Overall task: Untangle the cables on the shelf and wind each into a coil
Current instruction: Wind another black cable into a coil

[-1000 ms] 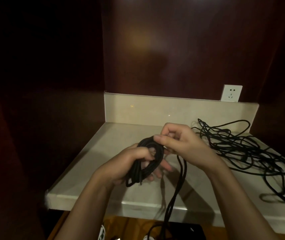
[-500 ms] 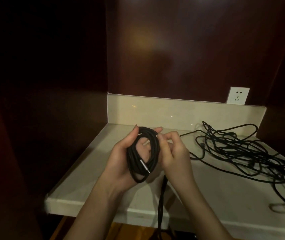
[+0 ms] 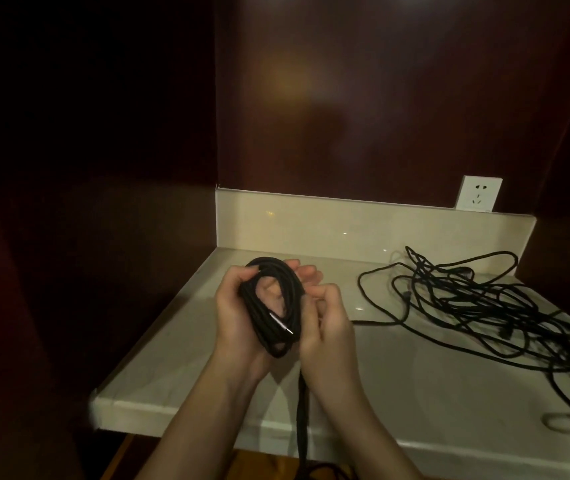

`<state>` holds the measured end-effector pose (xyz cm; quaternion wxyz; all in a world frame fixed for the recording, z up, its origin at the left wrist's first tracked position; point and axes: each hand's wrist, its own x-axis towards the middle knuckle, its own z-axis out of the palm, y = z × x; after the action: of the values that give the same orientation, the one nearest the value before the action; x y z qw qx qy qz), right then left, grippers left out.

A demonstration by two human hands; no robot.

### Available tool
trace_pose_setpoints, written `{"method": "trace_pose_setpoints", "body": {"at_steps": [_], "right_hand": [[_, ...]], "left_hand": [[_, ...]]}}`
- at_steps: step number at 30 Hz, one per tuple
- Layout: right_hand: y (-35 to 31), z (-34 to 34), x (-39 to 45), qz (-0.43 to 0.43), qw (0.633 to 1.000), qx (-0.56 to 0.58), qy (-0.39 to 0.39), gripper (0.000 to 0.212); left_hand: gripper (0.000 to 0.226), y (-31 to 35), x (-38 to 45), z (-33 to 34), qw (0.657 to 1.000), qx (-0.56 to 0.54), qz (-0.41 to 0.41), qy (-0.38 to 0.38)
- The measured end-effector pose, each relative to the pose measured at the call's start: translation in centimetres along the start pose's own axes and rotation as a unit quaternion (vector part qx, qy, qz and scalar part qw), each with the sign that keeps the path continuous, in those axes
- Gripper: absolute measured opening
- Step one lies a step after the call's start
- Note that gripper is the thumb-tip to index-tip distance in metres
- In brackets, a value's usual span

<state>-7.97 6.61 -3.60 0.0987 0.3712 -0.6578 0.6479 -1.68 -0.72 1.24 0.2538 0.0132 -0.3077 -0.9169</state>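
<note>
- A loose black tangle of cables [image 3: 477, 306] is sprawling over the pale shelf [image 3: 179, 368] to the right of the coil, well apart from it, below a white wall socket [image 3: 479, 198]; dark wood panelling is closing in the shelf behind and at both sides.
- Since half a second ago, the hands are sitting slightly further left on the shelf, and the right fingers are curling lower against the coil's side (the change is small).
- The left hand [image 3: 238, 313] is cupping a black coil [image 3: 273, 306] above the shelf's front half, fingers wrapped around its back, thumb over its left edge.
- The right hand [image 3: 328, 327] is pressing half-closed against the coil's right side; whether it is pinching a strand, I cannot tell.
- A silver plug tip [image 3: 281, 325] is lying across the coil, and one black strand [image 3: 301, 410] is hanging from it past the shelf's front edge.
</note>
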Motion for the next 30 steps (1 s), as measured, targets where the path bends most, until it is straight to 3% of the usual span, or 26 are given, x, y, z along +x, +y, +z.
{"method": "trace_pose_setpoints", "body": {"at_steps": [3,5,7,10,13,14,16,18,20,23,25,27,28,30], "right_hand": [[0.3,0.6,-0.8,-0.006,0.998,-0.040,-0.051,0.022],[0.4,0.6,-1.2,0.008,0.994,-0.070,-0.089,0.019],[0.5,0.3,-1.6,0.064,0.979,-0.104,-0.164,0.007],[0.1,-0.7,-2.9,0.125,0.934,-0.128,-0.308,0.020],[-1.5,-1.8,-3.5,0.071,0.937,-0.141,-0.313,0.017],[-2.2,-2.1,-3.4,0.031,0.929,-0.185,-0.320,0.013],[-3.6,-2.4,-3.1,-0.053,0.877,-0.316,-0.359,0.008],[-4.9,-2.6,-3.0,-0.120,0.829,-0.396,-0.376,0.013],[-5.9,-3.4,-2.2,-0.130,0.828,-0.413,-0.357,0.013],[-5.4,-5.1,0.0,0.007,0.867,-0.330,-0.373,0.017],[-4.7,-6.1,1.3,0.108,0.883,-0.232,-0.395,0.022],[-4.3,-6.7,2.1,0.044,0.889,-0.239,-0.388,0.021],[-4.3,-6.8,2.5,-0.038,0.885,-0.267,-0.379,0.018],[-5.2,-6.9,3.2,-0.179,0.856,-0.293,-0.386,0.008]], "left_hand": [[0.046,0.0,0.5,-0.4,0.997,-0.004,0.043,0.062],[0.040,-0.3,0.7,-0.4,0.991,0.017,0.075,0.112],[0.035,-0.2,1.0,-0.4,0.981,0.019,0.128,0.146],[0.032,1.3,1.2,-1.1,0.960,0.003,0.239,0.148],[0.029,2.1,1.0,-1.3,0.921,0.108,0.327,0.182],[0.026,1.7,0.7,-1.1,0.901,0.168,0.349,0.197],[0.020,1.0,0.1,-0.6,0.856,0.276,0.384,0.207],[0.029,0.7,-0.2,-0.5,0.804,0.375,0.427,0.175],[0.043,1.0,-0.1,-1.2,0.708,0.503,0.476,0.137],[0.049,1.4,0.3,-2.2,0.574,0.638,0.498,0.125],[0.048,1.6,0.3,-2.3,0.541,0.687,0.472,0.115],[0.041,1.5,0.5,-2.9,0.543,0.736,0.400,0.062],[0.037,1.4,0.6,-3.3,0.570,0.748,0.340,0.023],[0.040,1.0,0.5,-3.2,0.679,0.704,0.197,-0.072]]}}
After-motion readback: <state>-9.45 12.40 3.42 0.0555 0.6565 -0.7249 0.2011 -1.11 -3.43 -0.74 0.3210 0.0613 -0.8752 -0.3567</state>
